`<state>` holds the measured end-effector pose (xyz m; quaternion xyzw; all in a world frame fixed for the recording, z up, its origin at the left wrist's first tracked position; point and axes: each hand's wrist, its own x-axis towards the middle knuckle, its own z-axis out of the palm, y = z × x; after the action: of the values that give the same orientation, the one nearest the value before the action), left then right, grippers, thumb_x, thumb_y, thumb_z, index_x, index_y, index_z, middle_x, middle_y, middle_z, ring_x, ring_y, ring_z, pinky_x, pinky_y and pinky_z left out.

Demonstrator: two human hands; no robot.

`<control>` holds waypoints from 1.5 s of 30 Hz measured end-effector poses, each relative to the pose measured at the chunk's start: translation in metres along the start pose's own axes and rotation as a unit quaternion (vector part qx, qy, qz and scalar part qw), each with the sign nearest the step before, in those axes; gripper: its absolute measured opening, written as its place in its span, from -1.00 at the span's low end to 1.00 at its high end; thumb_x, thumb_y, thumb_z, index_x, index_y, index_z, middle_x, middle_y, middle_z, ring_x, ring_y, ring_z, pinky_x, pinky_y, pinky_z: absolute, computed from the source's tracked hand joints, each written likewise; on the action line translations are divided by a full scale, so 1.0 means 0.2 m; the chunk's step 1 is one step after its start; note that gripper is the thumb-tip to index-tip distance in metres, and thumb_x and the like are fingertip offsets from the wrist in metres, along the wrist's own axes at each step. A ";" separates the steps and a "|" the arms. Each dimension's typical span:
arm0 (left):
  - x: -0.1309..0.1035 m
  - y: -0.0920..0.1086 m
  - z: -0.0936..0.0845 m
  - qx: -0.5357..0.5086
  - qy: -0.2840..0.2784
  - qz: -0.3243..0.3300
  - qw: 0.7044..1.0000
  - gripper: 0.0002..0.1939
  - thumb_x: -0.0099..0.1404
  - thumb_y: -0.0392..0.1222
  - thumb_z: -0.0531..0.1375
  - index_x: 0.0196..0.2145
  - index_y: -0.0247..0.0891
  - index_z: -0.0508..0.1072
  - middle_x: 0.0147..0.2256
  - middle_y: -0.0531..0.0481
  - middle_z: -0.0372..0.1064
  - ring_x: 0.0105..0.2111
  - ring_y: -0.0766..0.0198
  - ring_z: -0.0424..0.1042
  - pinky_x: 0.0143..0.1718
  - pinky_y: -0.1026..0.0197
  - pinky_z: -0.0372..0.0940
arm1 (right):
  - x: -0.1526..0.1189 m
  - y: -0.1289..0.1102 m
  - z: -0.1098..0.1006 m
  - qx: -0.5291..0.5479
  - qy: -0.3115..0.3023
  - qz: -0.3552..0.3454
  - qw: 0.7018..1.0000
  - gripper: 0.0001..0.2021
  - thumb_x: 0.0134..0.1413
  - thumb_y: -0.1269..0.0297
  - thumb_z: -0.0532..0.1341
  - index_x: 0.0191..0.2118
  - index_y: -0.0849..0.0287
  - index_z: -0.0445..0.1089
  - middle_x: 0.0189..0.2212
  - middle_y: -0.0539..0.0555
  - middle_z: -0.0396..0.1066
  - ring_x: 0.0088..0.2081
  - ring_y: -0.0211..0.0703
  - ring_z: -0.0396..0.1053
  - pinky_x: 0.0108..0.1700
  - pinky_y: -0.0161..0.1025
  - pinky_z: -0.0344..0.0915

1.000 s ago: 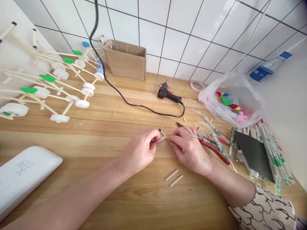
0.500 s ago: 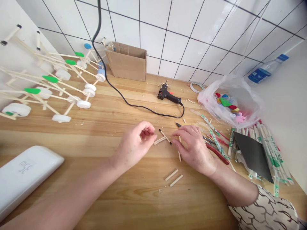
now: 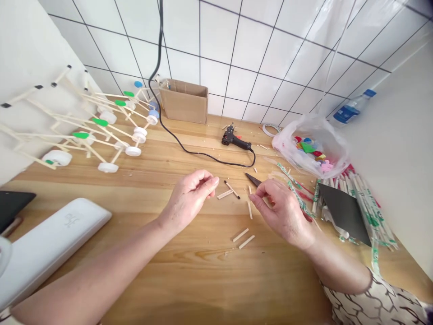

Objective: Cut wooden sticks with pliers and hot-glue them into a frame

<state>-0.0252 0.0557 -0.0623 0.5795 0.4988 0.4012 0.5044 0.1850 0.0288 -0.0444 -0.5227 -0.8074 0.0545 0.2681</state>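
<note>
Black-tipped stick [image 3: 232, 189] on the tabletop [image 3: 169, 284] lies between the left hand [image 3: 188, 196] (slightly nearer, fingers [image 3: 210, 184] pressed together) and the right hand [image 3: 283, 211], whose pinch I can't make out, its long axis slanting far-left to near-right.

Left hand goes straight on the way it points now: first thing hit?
Most likely the black-ended stick, just ahead of the left hand. Hand height is unclear, so it might pass over.

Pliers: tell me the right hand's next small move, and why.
Probably close the right hand around the pliers: in this view it already covers their middle, with the dark nose showing beyond it and a red handle behind.
</note>
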 end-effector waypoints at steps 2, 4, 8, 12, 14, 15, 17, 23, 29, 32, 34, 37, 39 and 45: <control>-0.03 0.05 0.00 0.025 -0.004 0.006 1.000 -0.74 0.22 -0.07 0.07 -0.56 -0.22 0.23 -0.63 0.15 0.12 -0.64 0.41 0.07 -0.64 0.34 0.01 | -0.02 -0.01 -0.01 0.002 0.007 -0.003 1.000 -0.82 0.10 0.36 0.15 -0.50 0.14 0.20 -0.55 0.00 0.30 -0.45 -0.20 0.26 -0.36 -0.24 0.17; -0.05 0.10 0.01 0.047 0.002 0.014 0.999 -0.69 0.24 -0.09 0.04 -0.61 -0.22 0.15 -0.67 0.17 0.00 -0.65 0.42 0.00 -0.64 0.34 -0.02 | -0.05 -0.02 -0.01 0.008 0.011 -0.001 1.000 -0.81 0.10 0.36 0.15 -0.51 0.13 0.18 -0.57 -0.01 0.29 -0.45 -0.21 0.25 -0.36 -0.25 0.17; -0.11 0.15 0.05 0.067 0.016 0.018 0.997 -0.58 0.27 -0.03 0.00 -0.68 -0.21 0.03 -0.70 0.17 -0.08 -0.67 0.42 -0.05 -0.63 0.31 -0.06 | -0.10 -0.04 -0.02 0.021 -0.007 0.020 1.000 -0.81 0.08 0.38 0.17 -0.51 0.14 0.20 -0.53 0.00 0.31 -0.43 -0.21 0.27 -0.35 -0.26 0.18; -0.17 0.11 0.11 0.060 -0.023 -0.021 0.998 -0.52 0.27 0.08 -0.03 -0.70 -0.19 0.00 -0.73 0.18 -0.13 -0.69 0.41 -0.07 -0.63 0.29 -0.07 | -0.15 -0.05 -0.01 0.036 -0.032 0.040 0.998 -0.83 0.09 0.37 0.17 -0.51 0.15 0.23 -0.51 0.01 0.34 -0.41 -0.20 0.29 -0.34 -0.26 0.20; -0.21 0.07 0.14 0.075 -0.052 -0.013 0.996 -0.55 0.28 0.06 -0.05 -0.68 -0.19 0.02 -0.71 0.17 -0.08 -0.68 0.39 -0.03 -0.62 0.28 -0.06 | -0.17 -0.05 0.01 0.035 -0.031 0.045 0.998 -0.82 0.09 0.36 0.17 -0.51 0.15 0.23 -0.53 -0.01 0.34 -0.42 -0.21 0.29 -0.35 -0.26 0.20; -0.23 0.05 0.16 0.096 -0.064 0.000 0.993 -0.59 0.27 0.02 -0.04 -0.66 -0.19 0.04 -0.70 0.17 -0.05 -0.66 0.38 0.00 -0.60 0.28 -0.05 | -0.17 -0.04 0.02 0.033 -0.028 0.046 0.998 -0.83 0.09 0.36 0.17 -0.50 0.15 0.23 -0.53 -0.01 0.33 -0.42 -0.21 0.29 -0.35 -0.26 0.20; -0.25 0.01 0.18 0.137 -0.086 0.025 0.986 -0.66 0.27 -0.05 -0.03 -0.62 -0.19 0.08 -0.68 0.17 -0.01 -0.63 0.37 0.04 -0.57 0.29 -0.03 | -0.18 -0.03 0.03 0.026 -0.025 0.045 0.998 -0.84 0.09 0.36 0.16 -0.49 0.15 0.23 -0.53 0.00 0.34 -0.42 -0.20 0.29 -0.34 -0.26 0.20; -0.29 -0.08 0.21 0.211 -0.157 0.083 0.961 -0.79 0.27 -0.21 -0.05 -0.53 -0.19 0.10 -0.60 0.14 0.11 -0.56 0.34 0.12 -0.49 0.29 0.03 | -0.17 0.04 0.06 0.007 -0.020 0.001 1.000 -0.83 0.10 0.39 0.13 -0.50 0.14 0.20 -0.53 0.01 0.32 -0.42 -0.20 0.27 -0.33 -0.26 0.20; -0.28 -0.10 0.18 0.287 -0.158 0.082 0.941 -0.71 0.28 -0.14 -0.04 -0.58 -0.20 0.02 -0.61 0.12 0.09 -0.56 0.32 0.11 -0.49 0.25 -0.03 | -0.16 0.10 0.08 0.008 -0.035 0.013 0.999 -0.82 0.10 0.39 0.13 -0.51 0.15 0.20 -0.53 0.01 0.31 -0.42 -0.20 0.26 -0.33 -0.27 0.20; -0.27 -0.11 0.18 0.308 -0.146 0.082 0.936 -0.64 0.28 -0.10 -0.02 -0.62 -0.21 -0.02 -0.66 0.14 0.00 -0.62 0.36 0.03 -0.53 0.24 -0.11 | -0.16 0.10 0.09 0.017 -0.047 0.014 0.999 -0.83 0.09 0.41 0.13 -0.51 0.15 0.21 -0.53 0.02 0.32 -0.42 -0.19 0.27 -0.31 -0.26 0.20; -0.26 -0.12 0.17 0.309 -0.133 0.090 0.937 -0.60 0.29 -0.08 -0.02 -0.64 -0.21 -0.05 -0.68 0.16 -0.06 -0.64 0.38 -0.02 -0.54 0.24 -0.14 | -0.16 0.10 0.10 0.022 -0.048 0.014 0.999 -0.83 0.08 0.42 0.14 -0.51 0.15 0.21 -0.52 0.02 0.33 -0.41 -0.19 0.28 -0.30 -0.25 0.20; -0.24 -0.13 0.16 0.295 -0.108 0.100 0.944 -0.56 0.31 -0.04 -0.04 -0.64 -0.21 -0.10 -0.68 0.18 -0.16 -0.65 0.40 -0.09 -0.54 0.24 -0.16 | -0.16 0.10 0.10 0.021 -0.050 0.016 0.998 -0.83 0.08 0.41 0.14 -0.51 0.15 0.22 -0.51 0.03 0.33 -0.40 -0.18 0.28 -0.28 -0.23 0.20; -0.22 -0.13 0.15 0.288 -0.087 0.097 0.949 -0.57 0.33 -0.04 -0.06 -0.63 -0.20 -0.12 -0.67 0.18 -0.19 -0.64 0.39 -0.10 -0.55 0.25 -0.16 | -0.17 0.10 0.10 0.019 -0.052 0.017 0.998 -0.84 0.08 0.41 0.15 -0.50 0.15 0.22 -0.51 0.02 0.34 -0.40 -0.18 0.28 -0.27 -0.23 0.20; -0.19 -0.11 0.11 0.287 -0.064 0.098 0.951 -0.71 0.32 -0.15 -0.05 -0.56 -0.19 0.03 -0.63 0.16 0.02 -0.59 0.36 0.07 -0.51 0.28 -0.04 | -0.16 0.10 0.09 0.011 -0.028 0.008 1.000 -0.83 0.08 0.41 0.15 -0.50 0.15 0.20 -0.54 0.01 0.32 -0.42 -0.19 0.27 -0.31 -0.25 0.20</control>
<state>-0.0140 0.0131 -0.0861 0.7706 0.5001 0.2503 0.3057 0.2028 0.0125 -0.0791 -0.5243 -0.8099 0.0800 0.2506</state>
